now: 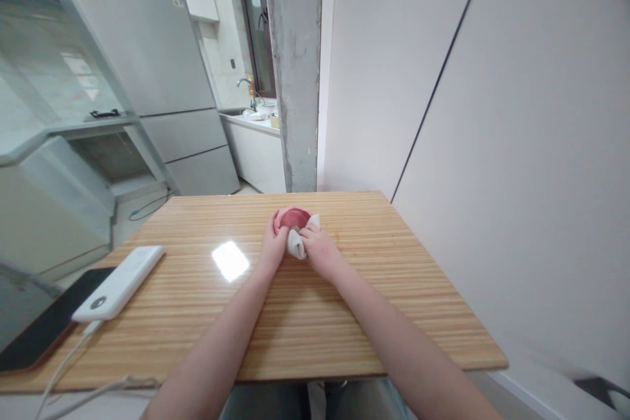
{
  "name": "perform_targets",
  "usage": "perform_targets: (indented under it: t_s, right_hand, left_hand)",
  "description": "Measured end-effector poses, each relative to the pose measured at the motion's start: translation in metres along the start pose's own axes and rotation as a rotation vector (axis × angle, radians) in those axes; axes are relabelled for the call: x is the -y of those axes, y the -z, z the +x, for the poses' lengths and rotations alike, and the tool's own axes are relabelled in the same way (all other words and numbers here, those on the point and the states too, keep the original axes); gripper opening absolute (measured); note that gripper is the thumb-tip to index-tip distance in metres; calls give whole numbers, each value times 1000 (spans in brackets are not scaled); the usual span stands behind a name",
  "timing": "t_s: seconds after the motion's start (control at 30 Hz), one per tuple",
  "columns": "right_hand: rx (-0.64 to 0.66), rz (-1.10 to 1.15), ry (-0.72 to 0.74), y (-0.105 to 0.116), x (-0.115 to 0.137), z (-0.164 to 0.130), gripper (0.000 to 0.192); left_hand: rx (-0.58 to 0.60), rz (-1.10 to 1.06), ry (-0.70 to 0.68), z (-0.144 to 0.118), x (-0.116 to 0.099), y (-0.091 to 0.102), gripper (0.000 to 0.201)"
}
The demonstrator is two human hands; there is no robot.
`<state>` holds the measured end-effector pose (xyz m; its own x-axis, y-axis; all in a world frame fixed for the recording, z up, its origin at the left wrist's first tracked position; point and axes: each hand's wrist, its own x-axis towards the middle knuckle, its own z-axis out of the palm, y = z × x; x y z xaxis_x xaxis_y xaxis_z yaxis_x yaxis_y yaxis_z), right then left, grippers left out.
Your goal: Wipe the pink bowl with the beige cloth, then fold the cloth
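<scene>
A small red bowl sits on the striped wooden table, near the far middle. My left hand grips the bowl's left side. My right hand holds a crumpled white cloth pressed against the bowl's front and right rim. Both forearms reach out over the table from the near edge. The lower part of the bowl is hidden behind the hands and the cloth.
A white power bank with a cable lies at the table's left, next to a black phone. A wall runs along the right. Beyond stand a concrete pillar, a grey fridge and a kitchen counter with a tap.
</scene>
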<state>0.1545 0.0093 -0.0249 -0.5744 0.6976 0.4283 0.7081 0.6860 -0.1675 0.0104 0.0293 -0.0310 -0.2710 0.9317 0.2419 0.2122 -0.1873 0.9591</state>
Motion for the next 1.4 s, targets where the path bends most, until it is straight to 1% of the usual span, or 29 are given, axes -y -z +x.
perform_targets:
  t_s: [0.1,0.17,0.2,0.3,0.33,0.4,0.47,0.53,0.63,0.7,0.73,0.8,0.83,0.87,0.9,0.97,1.03,1.1,1.17,1.23,1.3,1.37,1.4]
  right_hand:
    - [-3,-8,33,6,0,-1,13]
    - [4,-36,35,8,-1,-2,13]
    - [10,-47,31,8,-1,-2,13]
    - [-7,-55,-3,6,-1,-2,15]
    - [-26,-52,-18,4,-1,-2,16]
    - [-56,-38,-35,2,-1,-1,17]
    - [-66,-15,-35,2,0,-1,17]
    - [-63,5,-14,3,-1,0,16]
    - [-55,-19,28,5,-5,0,17]
    - [-58,-55,26,3,-8,0,17]
    - [-66,-67,13,1,-9,0,18]
    - [-89,-71,-26,-4,-10,0,19]
    - [-98,-67,-43,-6,-10,-1,20]
    - [-103,-65,-53,-8,-9,-1,20]
    - [-103,-66,-53,-9,-8,-1,21]
    - [-100,-69,-25,-9,-6,0,20]
    - [-103,-69,18,-8,-5,1,19]
    - [-110,-70,50,-6,-6,3,19]
    - [-105,-89,60,-6,-9,3,20]
    - [-94,-105,43,-7,-11,1,20]
    - [-94,-94,6,-9,-12,-1,19]
    - [-104,-56,-32,-11,-12,-2,21]
    - [-108,-32,-45,-11,-12,-2,21]
  left_hand:
    - [85,43,-46,6,-7,14,51]
    - [139,71,-52,6,-12,18,56]
    - [140,58,-39,4,-14,17,61]
    - [44,-121,45,-6,-13,1,77]
    - [6,-197,71,-10,-11,-5,78]
    - [-32,-277,111,-16,-6,-16,68]
    - [-38,-252,121,-17,-4,-18,50]
    - [-32,-165,90,-13,-5,-12,37]
    - [26,1,-42,-5,-13,3,32]
    - [44,53,-107,-5,-17,6,40]
    - [31,38,-105,-7,-18,4,48]
    - [-9,-54,-43,-14,-18,-4,65]
    - [-19,-101,-2,-17,-17,-10,70]
    - [-18,-131,37,-19,-15,-14,71]
    - [-12,-134,65,-20,-13,-17,67]
    - [-18,-82,83,-17,-10,-17,50]
    - [-49,-16,55,-10,-10,-8,37]
    - [-38,49,-18,-3,-11,4,36]
    - [28,117,-99,1,-14,12,39]
    - [81,131,-140,0,-15,13,45]
    - [95,47,-96,-4,-12,5,60]
    - [98,-55,-16,-9,-7,-7,75]
    - [104,-85,16,-11,-5,-12,78]
